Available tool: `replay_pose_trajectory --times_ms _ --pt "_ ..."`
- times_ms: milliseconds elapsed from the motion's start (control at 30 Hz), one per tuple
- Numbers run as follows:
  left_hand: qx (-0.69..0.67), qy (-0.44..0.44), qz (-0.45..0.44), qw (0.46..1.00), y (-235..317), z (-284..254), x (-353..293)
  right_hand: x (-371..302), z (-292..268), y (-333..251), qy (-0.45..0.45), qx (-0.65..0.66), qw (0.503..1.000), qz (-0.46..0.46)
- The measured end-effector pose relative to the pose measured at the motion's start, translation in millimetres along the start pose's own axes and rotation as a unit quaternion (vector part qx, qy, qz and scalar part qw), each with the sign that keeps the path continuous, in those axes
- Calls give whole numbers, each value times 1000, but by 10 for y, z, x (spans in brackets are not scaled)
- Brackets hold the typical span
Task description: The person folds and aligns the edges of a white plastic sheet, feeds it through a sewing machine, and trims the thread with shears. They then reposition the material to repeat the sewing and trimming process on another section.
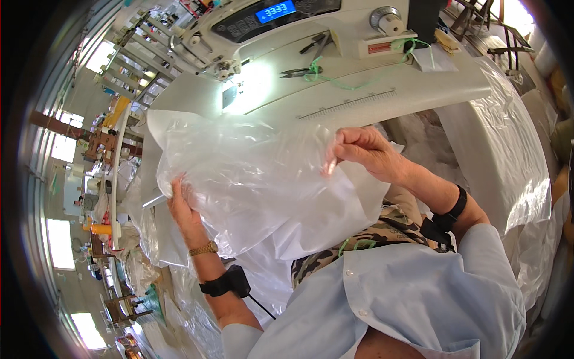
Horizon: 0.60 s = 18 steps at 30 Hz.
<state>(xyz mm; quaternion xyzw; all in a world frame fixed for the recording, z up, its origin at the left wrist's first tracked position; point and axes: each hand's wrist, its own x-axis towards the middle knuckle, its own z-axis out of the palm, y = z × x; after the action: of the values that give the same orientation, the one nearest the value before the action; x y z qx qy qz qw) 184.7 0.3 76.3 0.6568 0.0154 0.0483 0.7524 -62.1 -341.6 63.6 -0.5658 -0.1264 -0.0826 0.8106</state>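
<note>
A clear, crinkled plastic sheet (pixel 257 179) spreads between my hands, over my lap and the near edge of the sewing table. My left hand (pixel 185 206) grips its left side, some fingers hidden by the film. On the right, the fingers of my right hand (pixel 366 151) pinch the sheet near its upper right part. Just beyond the film stands an industrial sewing machine (pixel 353 24), its lamp glaring white around the needle area, where details are washed out.
Dark thread snips (pixel 294 73) lie on the sewing table (pixel 430 90), tied to a green cord (pixel 353 87). A printed ruler scale (pixel 347 104) runs along the tabletop. More plastic film (pixel 508 149) drapes over the right side. Workshop benches and windows line the left.
</note>
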Motion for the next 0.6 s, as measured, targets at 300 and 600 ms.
replay_pose_trajectory --times_ms 300,600 --pt "18 -119 91 989 432 64 -430 79 182 -36 -146 -461 873 69" --pt "48 -236 66 968 726 7 -983 549 179 -213 49 -211 976 -27"
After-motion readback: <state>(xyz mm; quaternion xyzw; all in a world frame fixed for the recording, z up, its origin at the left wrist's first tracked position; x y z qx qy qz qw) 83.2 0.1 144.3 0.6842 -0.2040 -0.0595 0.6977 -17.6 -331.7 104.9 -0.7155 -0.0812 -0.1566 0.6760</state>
